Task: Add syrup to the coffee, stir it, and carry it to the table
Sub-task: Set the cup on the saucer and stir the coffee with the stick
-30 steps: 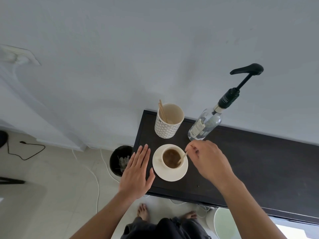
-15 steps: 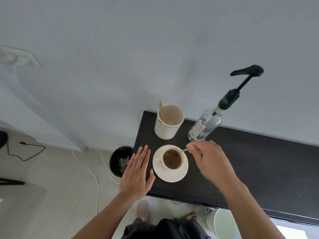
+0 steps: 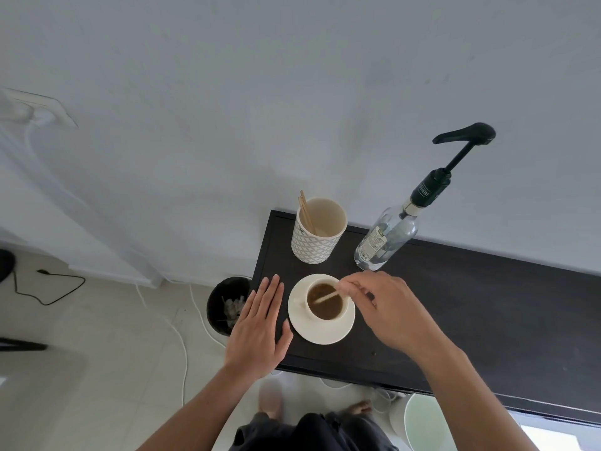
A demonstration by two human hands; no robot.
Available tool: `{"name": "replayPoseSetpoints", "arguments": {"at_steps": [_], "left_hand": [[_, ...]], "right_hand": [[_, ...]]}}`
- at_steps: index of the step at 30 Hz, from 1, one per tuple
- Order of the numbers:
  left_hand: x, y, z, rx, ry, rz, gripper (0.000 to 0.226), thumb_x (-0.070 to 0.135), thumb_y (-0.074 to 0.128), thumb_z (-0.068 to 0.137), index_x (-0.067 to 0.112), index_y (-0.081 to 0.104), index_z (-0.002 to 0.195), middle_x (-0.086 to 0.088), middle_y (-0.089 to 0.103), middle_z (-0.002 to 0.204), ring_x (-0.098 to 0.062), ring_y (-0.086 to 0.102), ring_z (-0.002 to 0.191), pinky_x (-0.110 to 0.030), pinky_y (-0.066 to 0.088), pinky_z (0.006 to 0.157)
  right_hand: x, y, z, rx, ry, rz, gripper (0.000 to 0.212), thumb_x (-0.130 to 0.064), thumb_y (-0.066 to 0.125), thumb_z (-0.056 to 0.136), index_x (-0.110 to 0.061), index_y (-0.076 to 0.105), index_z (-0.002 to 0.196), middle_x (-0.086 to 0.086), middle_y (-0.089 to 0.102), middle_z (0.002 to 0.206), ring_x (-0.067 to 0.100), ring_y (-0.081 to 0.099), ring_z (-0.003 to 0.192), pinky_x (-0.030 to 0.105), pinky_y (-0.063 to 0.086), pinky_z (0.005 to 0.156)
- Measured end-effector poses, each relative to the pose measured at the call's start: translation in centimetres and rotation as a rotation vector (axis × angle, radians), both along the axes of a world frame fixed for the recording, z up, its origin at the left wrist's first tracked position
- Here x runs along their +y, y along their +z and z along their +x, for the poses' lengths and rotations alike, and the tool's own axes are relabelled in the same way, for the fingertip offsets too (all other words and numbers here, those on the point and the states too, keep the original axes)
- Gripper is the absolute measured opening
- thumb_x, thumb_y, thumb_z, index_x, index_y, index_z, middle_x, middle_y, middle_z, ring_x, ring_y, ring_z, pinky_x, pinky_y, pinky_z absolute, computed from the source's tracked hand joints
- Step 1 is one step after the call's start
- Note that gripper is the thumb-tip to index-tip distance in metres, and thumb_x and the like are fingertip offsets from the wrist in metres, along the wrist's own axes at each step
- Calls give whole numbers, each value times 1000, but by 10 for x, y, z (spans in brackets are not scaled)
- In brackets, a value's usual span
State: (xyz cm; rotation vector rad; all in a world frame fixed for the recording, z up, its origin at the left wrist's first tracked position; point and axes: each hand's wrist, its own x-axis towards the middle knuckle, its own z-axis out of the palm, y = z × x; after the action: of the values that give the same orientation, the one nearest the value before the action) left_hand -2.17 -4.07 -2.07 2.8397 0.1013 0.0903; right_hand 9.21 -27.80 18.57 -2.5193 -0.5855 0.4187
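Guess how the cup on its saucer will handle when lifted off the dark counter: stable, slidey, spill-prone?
The cup sits loose on the saucer, both look glazed, so it may slide if tilted. Coffee stands near the rim: likely to slop on a jerk. The stirrer, pinched by the right hand, looks thin and light, and could tip out if left in.

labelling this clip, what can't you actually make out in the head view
- Syrup level in the clear bottle: glass too transparent to tell.
- Stir stick: its upper end is hidden inside the right hand.
- Cup handle: small and partly blocked by the cup.
- Bottle label text: too small to read.
- Bin contents: blurred, partly behind the left hand.
- Counter: cut off by the right edge.
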Motion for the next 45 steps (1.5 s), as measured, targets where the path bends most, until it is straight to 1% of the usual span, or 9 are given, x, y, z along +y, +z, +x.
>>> {"name": "replayPoseSetpoints", "arguments": {"at_steps": [4, 9, 15, 21, 26, 32, 38, 42, 45], "left_hand": [[1, -2, 0, -2, -2, 1, 80, 53, 37, 116, 17, 13, 183, 1, 0, 193, -19, -1, 179, -48, 22, 144], [1, -4, 0, -6, -4, -6, 80, 53, 38, 116, 18, 12, 183, 2, 0, 193, -19, 0, 179, -49, 24, 143], [2, -2, -1, -11, -5, -9, 79, 53, 34, 116, 18, 13, 183, 1, 1, 193, -19, 2, 179, -48, 24, 144], [1, -1, -1, -14, -9, -17, 81, 50, 42, 115, 17, 13, 183, 2, 0, 193, -19, 1, 179, -49, 24, 143], [1, 3, -2, 2, -7, -17, 80, 50, 41, 115, 16, 15, 183, 1, 3, 193, -19, 2, 179, -49, 24, 143], [3, -4, -3, -16, 0, -11, 78, 54, 34, 116, 20, 13, 183, 3, 2, 193, -18, 4, 179, -50, 28, 142], [2, -4, -1, -29, -10, -16, 80, 50, 40, 115, 18, 15, 183, 2, 3, 193, -19, 5, 179, -50, 26, 142], [2, -1, 1, -30, -6, -22, 79, 50, 40, 115, 17, 17, 183, 1, 7, 193, -20, 7, 179, -50, 27, 142], [1, 2, 1, -28, -13, -25, 79, 49, 42, 115, 15, 19, 182, 0, 9, 193, -21, 9, 179, -51, 27, 142]], "right_hand": [[-6, -4, 7, -90, -84, -181, 26, -42, 54, 117, -37, 80, 118, -14, 71, 105, 8, 66, 95, 36, 62, 85], [-3, -4, 1, -60, -20, -32, 26, -37, 59, 118, -35, 84, 124, -19, 79, 115, 8, 60, 107, 28, 50, 93], [-7, -6, 4, -114, -36, -209, 28, -41, 53, 118, -35, 81, 119, -14, 75, 111, 8, 60, 104, 32, 56, 88], [1, -1, -1, -23, 3, -55, 29, -43, 56, 118, -35, 84, 123, -16, 80, 113, 10, 61, 108, 34, 55, 97], [2, 0, 3, -164, -98, -251, 26, -39, 57, 117, -30, 81, 120, -6, 73, 110, 12, 67, 94, 24, 54, 74], [12, 4, -4, -83, -28, -114, 30, -44, 55, 119, -33, 81, 128, -15, 78, 119, 6, 61, 113, 26, 53, 96], [8, 6, 5, -162, -79, -281, 28, -38, 55, 118, -27, 80, 118, -6, 73, 109, 12, 65, 98, 32, 64, 82], [10, 7, 7, -147, -28, -189, 27, -38, 56, 120, -30, 80, 129, -12, 78, 124, 10, 61, 116, 29, 58, 98], [14, 9, 4, -20, 35, -142, 29, -42, 57, 119, -32, 83, 128, -14, 79, 123, 9, 64, 111, 32, 59, 101]]}}
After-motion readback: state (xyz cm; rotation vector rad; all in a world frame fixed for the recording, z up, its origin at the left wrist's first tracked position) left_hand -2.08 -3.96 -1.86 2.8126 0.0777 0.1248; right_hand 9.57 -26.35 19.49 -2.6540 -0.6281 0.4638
